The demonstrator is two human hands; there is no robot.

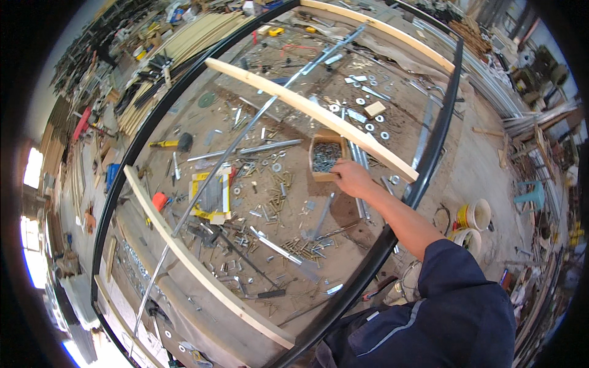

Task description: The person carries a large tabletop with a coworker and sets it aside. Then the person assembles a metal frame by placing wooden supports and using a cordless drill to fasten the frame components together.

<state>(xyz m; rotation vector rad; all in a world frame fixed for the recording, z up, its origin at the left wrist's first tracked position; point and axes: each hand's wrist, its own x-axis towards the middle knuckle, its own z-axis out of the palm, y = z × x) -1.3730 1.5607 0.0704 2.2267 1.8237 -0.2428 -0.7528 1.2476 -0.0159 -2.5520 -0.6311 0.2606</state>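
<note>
Dark navy workwear [472, 319], short loose sleeve [455, 267], bare forearm [402, 218] (plus one thin, pale, curved stripe [392, 334])

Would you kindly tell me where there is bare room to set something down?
A small brown-stained patch lies bare nearside of the box of fasteners, between the metal strip and rods. The floor between the black rail and teal stool offers wider room. Loose screws crowd the middle.

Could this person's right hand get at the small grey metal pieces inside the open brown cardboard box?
Probably yes: the right hand is at the near edge of the open brown cardboard box; no lid covers the small grey metal pieces.
</note>
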